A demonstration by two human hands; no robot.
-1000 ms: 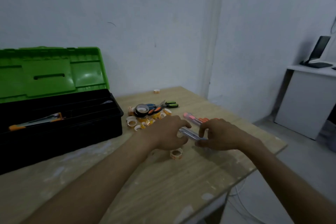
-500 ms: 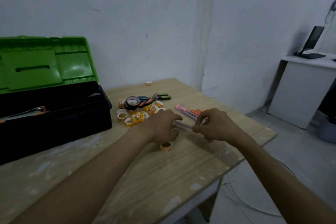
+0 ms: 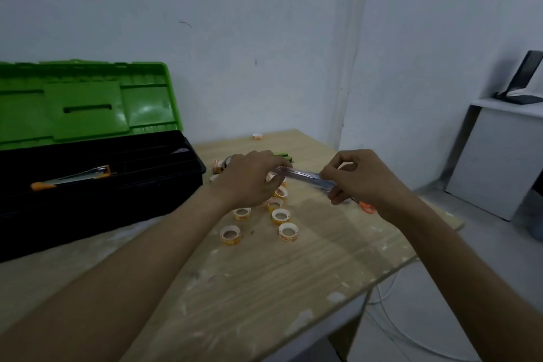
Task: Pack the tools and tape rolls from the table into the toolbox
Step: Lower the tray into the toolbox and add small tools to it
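Note:
A slim clear-bodied tool (image 3: 302, 177) is lifted above the wooden table (image 3: 264, 279), held at both ends: my left hand (image 3: 249, 178) pinches its left end and my right hand (image 3: 361, 176) grips its right end. Several small orange-and-white tape rolls (image 3: 280, 216) lie scattered under and in front of my hands. The black toolbox (image 3: 97, 185) stands open at the left with its green lid (image 3: 85, 103) raised; a tool with orange ends (image 3: 70, 178) lies inside. My left hand hides most of the pile behind it.
One lone tape roll (image 3: 257, 136) sits near the table's far edge by the wall. An orange-handled item (image 3: 367, 206) peeks out under my right wrist. The table's right edge drops to the floor, where a white cabinet (image 3: 496, 161) stands with cables nearby.
Both hands have lifted the clear tool off the table and hold it higher. More tape rolls show below my hands.

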